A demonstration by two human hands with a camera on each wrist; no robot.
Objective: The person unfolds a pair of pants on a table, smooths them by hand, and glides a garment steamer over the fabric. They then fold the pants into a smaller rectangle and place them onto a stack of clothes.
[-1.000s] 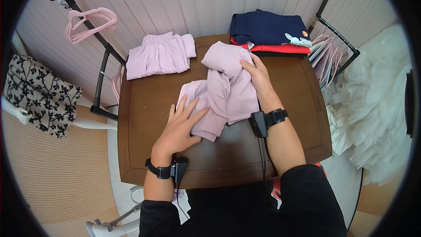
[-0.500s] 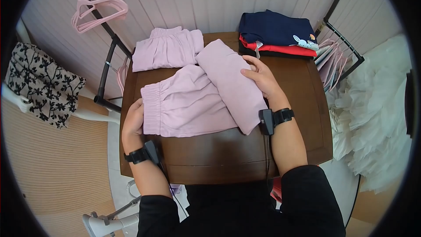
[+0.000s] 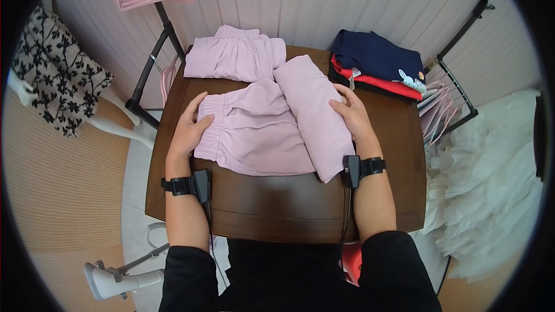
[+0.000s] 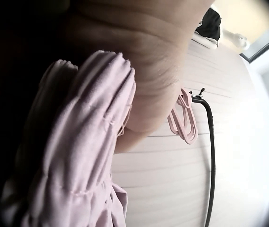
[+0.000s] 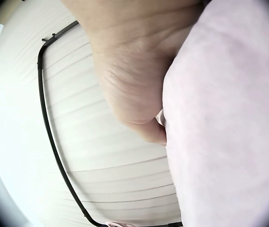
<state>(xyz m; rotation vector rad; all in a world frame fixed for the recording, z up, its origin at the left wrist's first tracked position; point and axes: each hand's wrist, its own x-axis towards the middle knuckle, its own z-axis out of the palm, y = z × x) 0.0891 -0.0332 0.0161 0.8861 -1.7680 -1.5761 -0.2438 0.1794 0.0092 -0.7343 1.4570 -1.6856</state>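
Here, a pink garment (image 3: 257, 133) lies on the brown table (image 3: 272, 208), in front of the person. The left hand (image 3: 188, 130) is clamped on its gathered waistband (image 3: 213, 118), with the thumb over the cloth. The right hand (image 3: 356, 120) holds the outer edge of the folded part (image 3: 315, 118), which lies slantwise at the right side. Behind, a second pink garment (image 3: 231, 58) lies folded on the left, and a clothes pile (image 3: 378, 52) stands on the right.

The lilac garment (image 3: 257, 133) blocks mid-table; near tabletop (image 3: 272, 211) leaves room.
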